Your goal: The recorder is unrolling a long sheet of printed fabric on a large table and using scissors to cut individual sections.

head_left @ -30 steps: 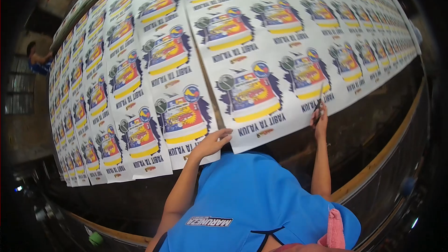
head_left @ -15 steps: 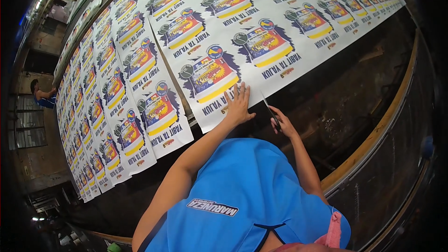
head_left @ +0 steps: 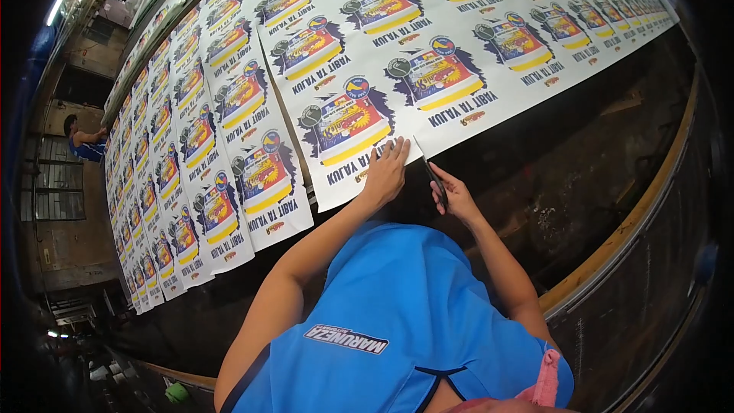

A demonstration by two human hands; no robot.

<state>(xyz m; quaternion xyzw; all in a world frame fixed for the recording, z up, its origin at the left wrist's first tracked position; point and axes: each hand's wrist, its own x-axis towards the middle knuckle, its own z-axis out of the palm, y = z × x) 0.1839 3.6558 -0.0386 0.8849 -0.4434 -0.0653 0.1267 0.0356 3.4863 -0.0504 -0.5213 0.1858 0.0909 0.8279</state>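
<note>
A long white printed sheet point(head_left: 367, 53) with rows of colourful repeated logos lies spread over the work table. My left hand point(head_left: 386, 172) rests flat on its near edge, fingers stretched out. Just to the right, my right hand point(head_left: 453, 193) is closed round the black handle of a slim-bladed knife point(head_left: 435, 180). The blade points away from me, and its tip is over the sheet's near edge, close to my left fingers. A narrow gap parts this sheet from another printed strip point(head_left: 264, 176) on the left.
More printed strips point(head_left: 183, 237) overlap side by side toward the left. A dark surface with a wooden edge point(head_left: 589, 275) runs along the right and near side. Far left, a person in blue point(head_left: 86, 143) is at the table's other side. A green thing point(head_left: 176, 392) lies low at left.
My right hand has moved up and left with the knife, bringing the blade over the sheet's edge. My left hand's fingers have drawn closer together. The view has shifted slightly.
</note>
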